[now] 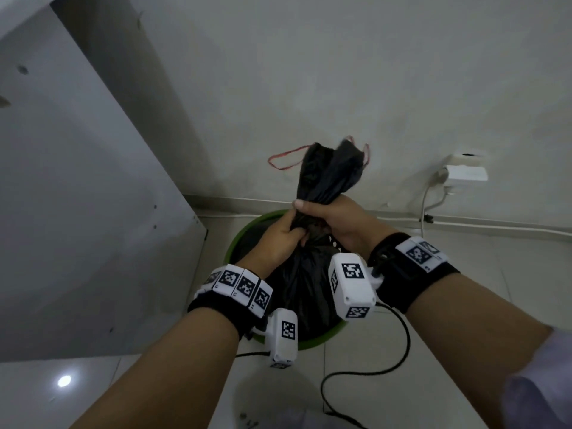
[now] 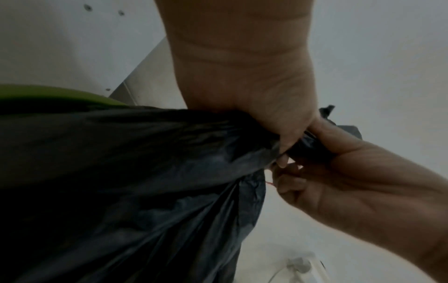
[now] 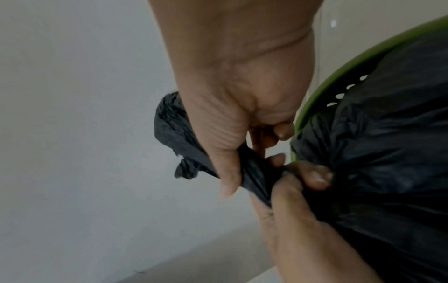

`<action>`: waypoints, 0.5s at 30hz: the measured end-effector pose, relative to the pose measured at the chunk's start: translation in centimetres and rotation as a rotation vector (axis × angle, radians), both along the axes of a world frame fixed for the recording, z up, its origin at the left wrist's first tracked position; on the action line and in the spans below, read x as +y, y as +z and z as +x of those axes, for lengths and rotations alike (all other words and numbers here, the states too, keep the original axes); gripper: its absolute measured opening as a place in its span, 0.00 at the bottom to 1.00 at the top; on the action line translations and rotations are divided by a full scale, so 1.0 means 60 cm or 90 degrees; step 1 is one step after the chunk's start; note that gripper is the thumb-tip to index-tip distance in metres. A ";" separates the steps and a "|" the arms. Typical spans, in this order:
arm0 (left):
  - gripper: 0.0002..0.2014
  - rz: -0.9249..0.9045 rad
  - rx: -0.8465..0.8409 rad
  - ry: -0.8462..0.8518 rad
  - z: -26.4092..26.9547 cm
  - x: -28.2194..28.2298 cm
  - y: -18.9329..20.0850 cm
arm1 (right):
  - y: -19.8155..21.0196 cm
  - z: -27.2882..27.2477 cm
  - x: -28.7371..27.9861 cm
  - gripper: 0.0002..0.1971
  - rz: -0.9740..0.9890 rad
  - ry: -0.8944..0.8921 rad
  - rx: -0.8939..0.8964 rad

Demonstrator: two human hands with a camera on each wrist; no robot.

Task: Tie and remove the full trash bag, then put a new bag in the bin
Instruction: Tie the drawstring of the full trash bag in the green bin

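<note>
Twisting the full bag's neck shut

The black bag [image 1: 305,283] sits in the green bin [image 1: 238,236]; left hand [image 1: 280,239] and right hand [image 1: 332,216] both grip its gathered neck; best to hold low and knot tight near the red drawstring [image 1: 283,157]

Pale wall [image 1: 340,72], tiled floor [image 1: 93,382], white cabinet [image 1: 77,212] left, wall socket [image 1: 464,171]

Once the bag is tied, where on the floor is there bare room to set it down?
Bare tile lies right of the bin, up to the wall cable. Left, a white panel crowds the bin. In front, black cords cross the floor.
</note>
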State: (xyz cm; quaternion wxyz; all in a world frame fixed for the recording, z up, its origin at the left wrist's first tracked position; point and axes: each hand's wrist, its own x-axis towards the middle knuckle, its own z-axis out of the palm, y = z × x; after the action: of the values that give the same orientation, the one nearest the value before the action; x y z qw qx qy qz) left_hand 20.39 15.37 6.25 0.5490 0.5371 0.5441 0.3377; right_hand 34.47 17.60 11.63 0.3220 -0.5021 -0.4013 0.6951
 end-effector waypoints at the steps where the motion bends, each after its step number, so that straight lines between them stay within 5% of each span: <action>1: 0.21 -0.005 0.007 -0.012 -0.004 -0.002 -0.005 | 0.005 -0.005 0.005 0.08 -0.011 -0.026 -0.018; 4: 0.25 -0.027 0.011 -0.057 -0.026 -0.017 -0.029 | 0.015 -0.010 0.022 0.07 0.004 -0.017 -0.091; 8: 0.23 -0.010 0.082 -0.050 -0.053 -0.037 -0.051 | 0.019 -0.014 0.030 0.09 -0.077 -0.064 0.010; 15: 0.15 -0.100 -0.067 0.002 -0.047 -0.032 -0.049 | 0.001 -0.005 0.040 0.09 -0.225 -0.238 0.209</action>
State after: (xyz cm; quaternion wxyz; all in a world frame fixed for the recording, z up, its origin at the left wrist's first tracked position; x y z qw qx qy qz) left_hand 17.59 13.43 3.32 0.6166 0.4730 0.5404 0.3225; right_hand 34.15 19.98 11.71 0.4125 -0.4967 -0.1177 0.7545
